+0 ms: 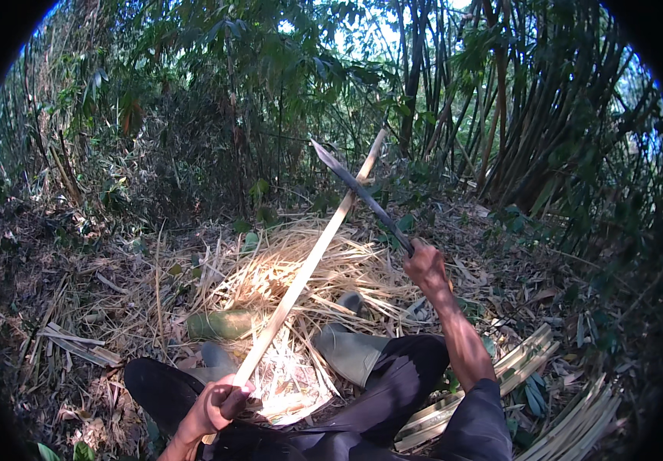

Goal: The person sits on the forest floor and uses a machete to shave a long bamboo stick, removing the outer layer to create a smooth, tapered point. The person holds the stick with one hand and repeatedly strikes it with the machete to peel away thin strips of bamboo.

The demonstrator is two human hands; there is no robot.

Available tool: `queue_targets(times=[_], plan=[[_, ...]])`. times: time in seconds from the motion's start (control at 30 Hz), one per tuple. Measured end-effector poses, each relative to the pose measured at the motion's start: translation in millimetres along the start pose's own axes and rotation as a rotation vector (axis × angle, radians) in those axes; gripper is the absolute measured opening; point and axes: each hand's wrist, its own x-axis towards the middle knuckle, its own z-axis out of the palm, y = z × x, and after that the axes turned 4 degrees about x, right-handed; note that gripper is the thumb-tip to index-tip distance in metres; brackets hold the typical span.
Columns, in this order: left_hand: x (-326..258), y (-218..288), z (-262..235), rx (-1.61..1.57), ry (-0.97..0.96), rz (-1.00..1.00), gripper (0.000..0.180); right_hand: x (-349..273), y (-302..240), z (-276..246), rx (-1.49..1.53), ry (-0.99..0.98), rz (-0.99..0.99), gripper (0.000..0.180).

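My left hand [214,405] is closed around the lower end of a long pale bamboo strip [304,273], which slants up and away to the right. In my right hand [427,266] is the handle of a machete [368,201] with a long dark blade. The blade points up to the left and crosses the bamboo strip near its far end; it appears to touch the strip there. The machete's handle is mostly hidden inside my fist.
A heap of pale shavings [331,257] lies before my boots [350,352]. A green bamboo section [222,324] rests beside it. Split bamboo strips [527,357] and a bundle of thinner strips [577,430] lie at my right. Bamboo clumps [535,146] stand behind.
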Motion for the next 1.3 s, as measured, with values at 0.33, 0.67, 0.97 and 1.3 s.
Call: queue_targets(times=[0.33,0.67,0.97,1.3], plan=[[-4,9,-5,0.107,-0.07,-0.019,0.02,28,46,-3,-0.06,0.227,0.226,0.012],[22,9,0,0.365,0.066,0.253,0.026,-11,0,-1,-0.046,0.053,-0.224,0.008],[19,13,-4,0.381,0.119,0.259,0.023,-6,-1,16,-0.063,0.114,-0.399,0.012],[24,4,2,0.533,0.182,0.226,0.025,-18,-12,6,-0.046,0.026,-0.187,0.011]])
